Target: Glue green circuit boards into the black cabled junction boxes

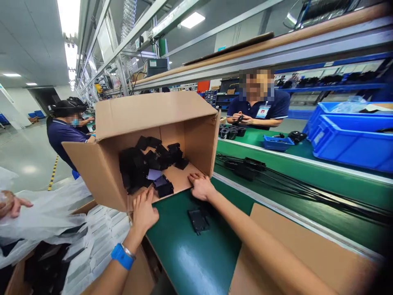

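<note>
Brown cardboard box (156, 112) lies sideways, black parts (152, 160) inside; left hand (144, 211) and right hand (201, 186) rest, fingers outspread, on its lower edge.

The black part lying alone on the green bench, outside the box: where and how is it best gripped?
Probably by pinching its left and right edges, coming from above on the near side. The black part lies flat on the bench, giving little to grasp from below; the near side is bare, while the box stands just beyond.
</note>
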### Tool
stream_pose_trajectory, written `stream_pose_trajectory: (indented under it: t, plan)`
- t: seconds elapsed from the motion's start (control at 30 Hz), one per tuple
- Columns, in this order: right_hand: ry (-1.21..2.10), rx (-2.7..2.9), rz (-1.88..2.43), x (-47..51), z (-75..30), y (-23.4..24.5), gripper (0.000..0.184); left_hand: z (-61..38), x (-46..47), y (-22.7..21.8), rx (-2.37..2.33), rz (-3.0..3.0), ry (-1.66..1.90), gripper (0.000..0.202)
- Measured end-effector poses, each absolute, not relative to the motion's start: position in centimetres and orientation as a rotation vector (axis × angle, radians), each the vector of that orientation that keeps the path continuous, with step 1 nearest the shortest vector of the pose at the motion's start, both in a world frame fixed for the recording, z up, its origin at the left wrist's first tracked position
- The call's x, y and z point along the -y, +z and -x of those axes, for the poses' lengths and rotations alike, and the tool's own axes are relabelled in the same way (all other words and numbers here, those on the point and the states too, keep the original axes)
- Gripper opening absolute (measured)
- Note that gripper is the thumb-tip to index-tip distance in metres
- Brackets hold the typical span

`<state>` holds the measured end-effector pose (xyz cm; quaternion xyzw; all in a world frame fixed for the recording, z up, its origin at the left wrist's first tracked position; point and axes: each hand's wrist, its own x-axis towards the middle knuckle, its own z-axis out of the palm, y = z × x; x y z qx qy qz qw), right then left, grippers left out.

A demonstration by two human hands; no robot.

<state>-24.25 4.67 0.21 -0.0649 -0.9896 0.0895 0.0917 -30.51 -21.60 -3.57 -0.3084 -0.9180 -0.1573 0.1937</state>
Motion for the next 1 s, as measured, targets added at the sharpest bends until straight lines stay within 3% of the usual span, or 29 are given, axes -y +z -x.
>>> stream_pose_trajectory:
  t: [0.1,0.17,0.23,0.4,0.47,0.63,0.8,1.0]
  plan:
    - [0.381,2.921,0.184,-0.8,24.1,0.3,0.072,29.6,20.0,-3.9,2.562,0.850,-0.528,0.081]
    - [0.470,2.918,0.080,1.5,24.3,0.4,0.087,29.2,19.1,-4.1,2.549,0.839,-0.568,0.076]
    - [0.535,2.922,0.004,3.0,24.9,0.6,0.090,29.2,18.8,-4.1,2.534,0.820,-0.592,0.066]
    - [0.583,2.925,0.069,2.7,27.1,1.3,0.045,30.1,19.8,-2.7,2.465,0.765,-0.617,0.059]
    - [0.584,2.929,0.103,1.8,28.1,1.6,0.036,30.7,20.2,-1.8,2.439,0.732,-0.628,0.061]
    - [0.552,2.995,0.053,0.4,29.1,2.0,0.037,32.7,19.7,0.4,2.431,0.738,-0.610,0.078]
    - [0.440,3.060,-0.119,0.4,28.4,2.1,0.031,34.3,18.2,1.4,2.519,0.956,-0.548,0.039]
    - [0.309,3.077,-0.031,-0.4,24.4,4.6,0.023,34.4,17.3,2.1,2.574,1.147,-0.580,0.026]
